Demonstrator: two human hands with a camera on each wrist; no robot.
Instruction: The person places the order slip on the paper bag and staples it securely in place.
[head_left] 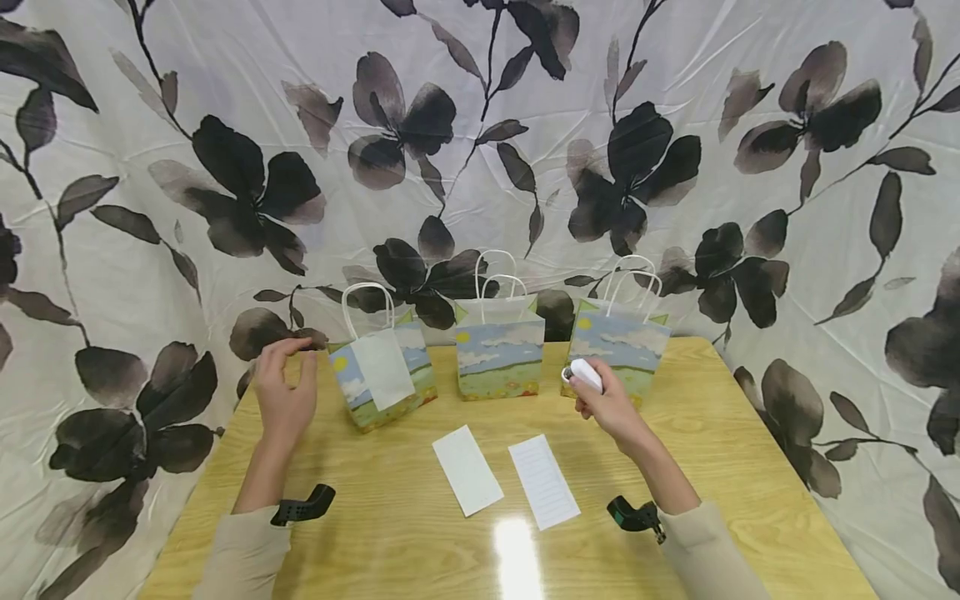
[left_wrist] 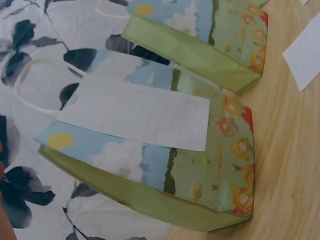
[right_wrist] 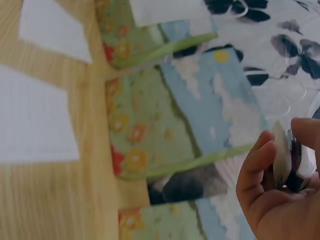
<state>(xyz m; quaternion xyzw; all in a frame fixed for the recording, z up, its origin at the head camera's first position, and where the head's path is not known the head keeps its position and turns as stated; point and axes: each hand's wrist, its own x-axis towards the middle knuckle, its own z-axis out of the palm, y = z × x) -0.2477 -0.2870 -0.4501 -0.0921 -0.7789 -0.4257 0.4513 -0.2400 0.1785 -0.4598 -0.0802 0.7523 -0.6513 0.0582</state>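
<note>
My right hand point(head_left: 606, 402) grips a small white stapler point(head_left: 587, 375), its dark inner part showing between two white halves in the right wrist view. The hand is in front of the right paper bag point(head_left: 622, 342), which is printed with sky and meadow. My left hand point(head_left: 287, 390) is raised left of the left paper bag point(head_left: 422, 358), thumb and fingers apart, holding nothing. A lined white slip point(left_wrist: 140, 112) lies against that bag's front, its top near the handle; whether it is fastened is hidden. The middle paper bag point(head_left: 500, 358) stands upright between the others.
Two more white slips lie flat on the wooden table point(head_left: 390, 533): a left slip point(head_left: 467, 471) and a lined right slip point(head_left: 544, 482). A floral cloth point(head_left: 480, 167) hangs right behind the bags. Each wrist wears a black camera mount.
</note>
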